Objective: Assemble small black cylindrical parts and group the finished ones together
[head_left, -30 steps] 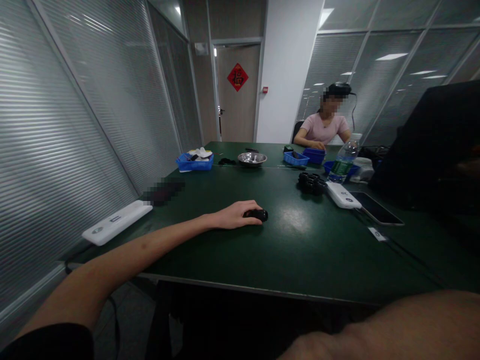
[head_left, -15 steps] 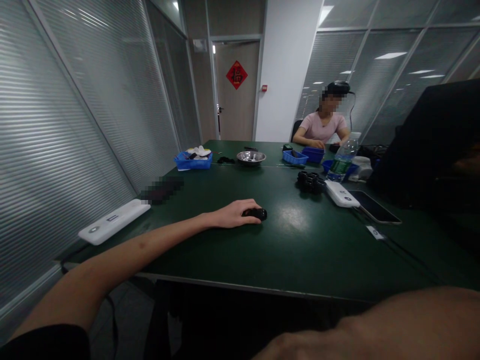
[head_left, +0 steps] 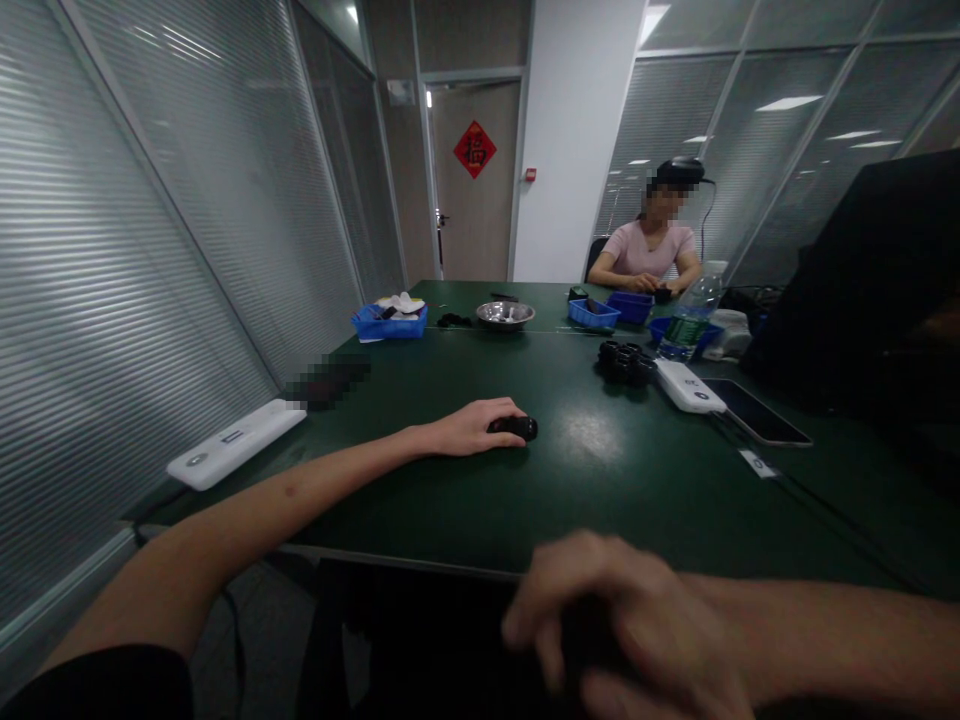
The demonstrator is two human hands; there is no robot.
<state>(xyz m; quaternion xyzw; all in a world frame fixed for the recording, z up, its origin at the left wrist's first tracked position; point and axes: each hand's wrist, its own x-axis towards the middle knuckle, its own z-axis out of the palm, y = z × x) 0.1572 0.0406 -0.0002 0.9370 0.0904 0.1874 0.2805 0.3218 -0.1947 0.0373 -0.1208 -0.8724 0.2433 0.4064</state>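
Resting on the green tabletop (head_left: 420, 500), my left hand (head_left: 476, 425) is closed around a small black cylinder-like object (head_left: 517, 429). The object's rounded, glossy end sticks out past the fingers on the right. My right hand (head_left: 622, 620) is raised over the near table edge at the bottom of the view, blurred by motion. Its fingers bend, with the thumb below them. The space between them is dark, and I cannot tell whether something black is held there or only the dark background shows.
Right of centre lie clustered black round pieces (head_left: 626, 362), a white power bank (head_left: 688, 387), a phone (head_left: 756, 412) and a water bottle (head_left: 686, 318). Farther back are a metal bowl (head_left: 505, 318) and blue baskets (head_left: 391, 325). Another white power bank (head_left: 236, 443) lies left. A person (head_left: 649, 245) sits across.
My right hand has swung up into view over the near table edge, where mainly the arm showed before. My left hand keeps its hold. The seated person's hands have come closer together.
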